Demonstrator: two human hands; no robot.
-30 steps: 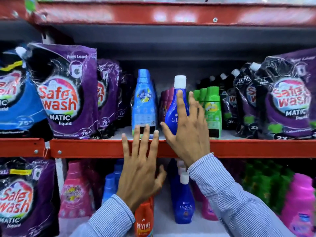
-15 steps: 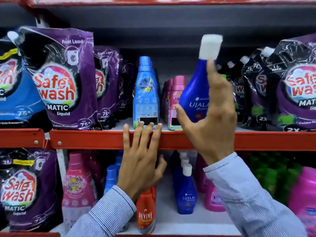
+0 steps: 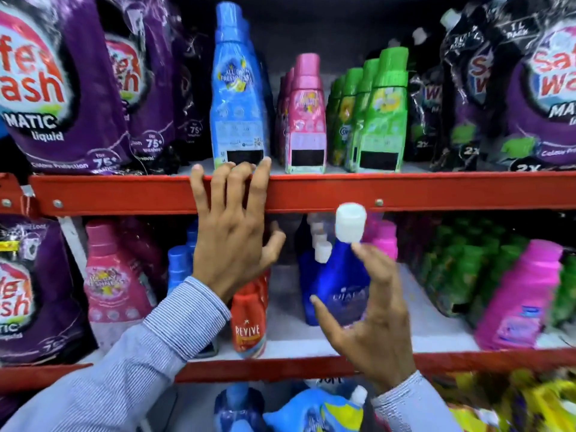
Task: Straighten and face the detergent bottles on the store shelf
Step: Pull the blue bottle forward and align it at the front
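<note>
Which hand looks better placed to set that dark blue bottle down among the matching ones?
The right hand: it grips the dark blue bottle just in front of the matching row. The left hand rests on the red shelf edge.

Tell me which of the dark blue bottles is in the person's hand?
The front dark blue bottle with the biggest-looking white cap, gripped by the right hand; the others stand behind it on the lower shelf.

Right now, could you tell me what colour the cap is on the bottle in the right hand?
White cap, head view.
</note>
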